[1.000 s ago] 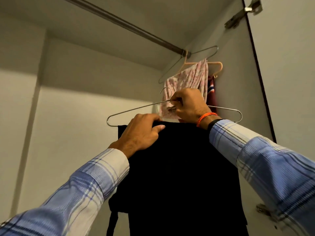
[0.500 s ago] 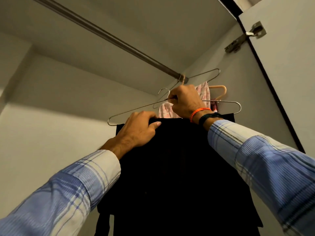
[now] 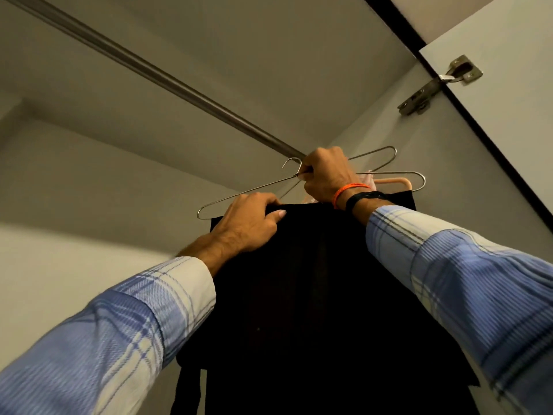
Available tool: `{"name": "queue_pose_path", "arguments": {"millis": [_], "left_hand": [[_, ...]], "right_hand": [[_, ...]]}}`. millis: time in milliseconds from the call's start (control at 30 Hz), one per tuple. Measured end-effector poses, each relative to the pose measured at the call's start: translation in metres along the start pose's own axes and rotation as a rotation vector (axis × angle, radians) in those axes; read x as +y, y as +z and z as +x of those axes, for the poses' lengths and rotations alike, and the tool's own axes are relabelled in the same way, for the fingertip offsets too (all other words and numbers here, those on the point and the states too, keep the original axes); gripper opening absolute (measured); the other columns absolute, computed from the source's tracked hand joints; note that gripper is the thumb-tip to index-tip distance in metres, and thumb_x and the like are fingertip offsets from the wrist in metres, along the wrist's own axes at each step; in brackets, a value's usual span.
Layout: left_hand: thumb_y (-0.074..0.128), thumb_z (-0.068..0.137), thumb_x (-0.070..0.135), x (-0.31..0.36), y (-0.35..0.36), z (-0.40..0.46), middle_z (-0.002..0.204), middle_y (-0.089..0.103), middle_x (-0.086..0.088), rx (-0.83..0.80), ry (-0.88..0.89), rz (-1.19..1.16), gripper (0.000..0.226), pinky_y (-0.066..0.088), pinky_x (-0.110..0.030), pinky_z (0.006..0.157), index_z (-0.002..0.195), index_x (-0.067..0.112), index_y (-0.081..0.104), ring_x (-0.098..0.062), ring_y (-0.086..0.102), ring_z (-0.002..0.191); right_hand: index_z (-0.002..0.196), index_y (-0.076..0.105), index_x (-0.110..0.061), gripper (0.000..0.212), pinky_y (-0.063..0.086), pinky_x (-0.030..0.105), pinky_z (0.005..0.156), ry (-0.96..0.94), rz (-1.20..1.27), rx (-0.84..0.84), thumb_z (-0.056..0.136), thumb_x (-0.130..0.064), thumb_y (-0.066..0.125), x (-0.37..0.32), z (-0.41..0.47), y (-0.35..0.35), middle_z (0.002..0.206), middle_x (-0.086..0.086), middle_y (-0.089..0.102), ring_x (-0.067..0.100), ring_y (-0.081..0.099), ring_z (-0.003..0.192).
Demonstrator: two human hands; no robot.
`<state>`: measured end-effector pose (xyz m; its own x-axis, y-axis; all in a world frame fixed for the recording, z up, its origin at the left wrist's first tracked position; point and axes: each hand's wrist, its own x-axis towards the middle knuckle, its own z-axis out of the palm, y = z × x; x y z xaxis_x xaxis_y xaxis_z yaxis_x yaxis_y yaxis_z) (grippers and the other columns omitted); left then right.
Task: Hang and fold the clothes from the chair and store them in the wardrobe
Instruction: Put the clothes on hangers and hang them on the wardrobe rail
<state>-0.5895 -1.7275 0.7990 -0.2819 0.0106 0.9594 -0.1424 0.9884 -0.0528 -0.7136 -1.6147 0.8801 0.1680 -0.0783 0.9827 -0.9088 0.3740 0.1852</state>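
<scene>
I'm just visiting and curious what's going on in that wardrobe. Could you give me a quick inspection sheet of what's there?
Surface: no table seen; a metal rail runs under the wardrobe top.
Job's things: black garment draped over a wire hanger; its hook is below the rail, not yet on it.
Clutter: another wire hanger and a peach hanger hang at the rail's right end, with a bit of pale cloth.
Grippers: left hand grips the garment's top edge; right hand holds the hanger at its neck.
Cables: nothing seen.
Surroundings: grey wardrobe walls; open door with a hinge at right.
</scene>
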Motion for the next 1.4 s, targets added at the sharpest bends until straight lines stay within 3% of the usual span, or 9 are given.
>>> {"name": "queue_pose_path", "arguments": {"millis": [167, 300, 400, 600, 733, 867, 1000, 1167, 1400], "left_hand": [[0.056, 0.097, 0.029, -0.006, -0.002, 0.044, 0.100, 0.067, 0.004, 0.023, 0.015, 0.005, 0.015, 0.044, -0.025, 0.080, 0.106, 0.022, 0.066, -0.012, 0.061, 0.094], [0.055, 0.098, 0.028, -0.009, -0.003, 0.070, 0.105, 0.068, 0.000, 0.054, 0.020, 0.019, 0.020, 0.047, -0.028, 0.085, 0.111, 0.018, 0.066, -0.015, 0.061, 0.098], [0.054, 0.099, 0.028, -0.011, -0.004, 0.080, 0.109, 0.067, -0.003, 0.056, 0.010, 0.030, 0.021, 0.045, -0.028, 0.084, 0.114, 0.017, 0.064, -0.017, 0.060, 0.101], [0.053, 0.099, 0.025, -0.020, -0.003, 0.090, 0.121, 0.064, -0.006, 0.072, -0.019, 0.084, 0.029, 0.046, -0.034, 0.097, 0.125, 0.016, 0.060, -0.022, 0.059, 0.112], [0.053, 0.099, 0.024, -0.023, -0.005, 0.090, 0.126, 0.063, -0.007, 0.004, -0.088, 0.105, 0.032, 0.046, -0.034, 0.097, 0.129, 0.015, 0.059, -0.024, 0.058, 0.115], [0.053, 0.098, 0.027, -0.029, 0.005, 0.076, 0.125, 0.062, -0.004, -0.021, -0.093, 0.141, 0.035, 0.045, -0.031, 0.091, 0.132, 0.019, 0.056, -0.022, 0.058, 0.114], [0.055, 0.097, 0.026, -0.033, 0.008, 0.071, 0.125, 0.061, -0.005, 0.024, -0.080, 0.111, 0.035, 0.048, -0.038, 0.099, 0.132, 0.019, 0.055, -0.022, 0.058, 0.113], [0.055, 0.096, 0.025, -0.025, 0.003, 0.072, 0.123, 0.061, -0.005, 0.014, -0.077, 0.163, 0.033, 0.045, -0.030, 0.089, 0.128, 0.017, 0.056, -0.022, 0.057, 0.111], [0.056, 0.093, 0.017, -0.014, 0.007, 0.073, 0.131, 0.057, -0.005, -0.043, -0.061, 0.175, 0.042, 0.039, -0.025, 0.088, 0.135, 0.018, 0.051, -0.021, 0.054, 0.118]], "right_hand": [[0.093, 0.073, -0.016, 0.016, 0.043, 0.031, 0.068, 0.029, -0.019, 0.024, 0.082, -0.013, 0.062, 0.013, 0.041, 0.007, 0.099, 0.018, 0.065, 0.037, 0.060, 0.089], [0.090, 0.073, -0.015, 0.012, 0.049, 0.033, 0.068, 0.044, -0.022, 0.051, 0.082, -0.018, 0.065, 0.019, 0.068, 0.013, 0.095, 0.018, 0.065, 0.037, 0.061, 0.086], [0.090, 0.072, -0.014, 0.013, 0.043, 0.030, 0.066, 0.051, -0.032, 0.074, 0.082, -0.022, 0.065, 0.019, 0.080, 0.016, 0.093, 0.018, 0.064, 0.038, 0.060, 0.083], [0.102, 0.072, -0.010, 0.018, 0.050, 0.038, 0.077, -0.001, -0.045, 0.067, 0.089, -0.017, 0.062, 0.010, 0.095, 0.023, 0.103, 0.020, 0.063, 0.039, 0.060, 0.093], [0.109, 0.070, -0.008, 0.021, 0.053, 0.040, 0.085, -0.010, -0.052, 0.020, 0.091, -0.013, 0.062, 0.004, 0.095, 0.030, 0.109, 0.019, 0.061, 0.038, 0.060, 0.099], [0.112, 0.070, -0.010, 0.022, 0.050, 0.037, 0.084, -0.042, -0.056, -0.014, 0.092, -0.013, 0.061, 0.006, 0.084, 0.038, 0.108, 0.019, 0.062, 0.037, 0.060, 0.099], [0.113, 0.071, -0.015, 0.025, 0.052, 0.037, 0.083, -0.082, -0.088, -0.042, 0.090, -0.011, 0.060, 0.007, 0.079, 0.029, 0.107, 0.017, 0.063, 0.037, 0.061, 0.097], [0.111, 0.070, -0.017, 0.024, 0.053, 0.039, 0.075, -0.094, -0.222, -0.048, 0.089, -0.018, 0.061, 0.014, 0.069, 0.015, 0.102, 0.015, 0.062, 0.036, 0.062, 0.090], [0.110, 0.071, -0.024, 0.021, 0.055, 0.042, 0.073, -0.110, -0.273, -0.043, 0.091, -0.025, 0.062, 0.018, 0.064, 0.008, 0.099, 0.012, 0.065, 0.035, 0.063, 0.088]]}}
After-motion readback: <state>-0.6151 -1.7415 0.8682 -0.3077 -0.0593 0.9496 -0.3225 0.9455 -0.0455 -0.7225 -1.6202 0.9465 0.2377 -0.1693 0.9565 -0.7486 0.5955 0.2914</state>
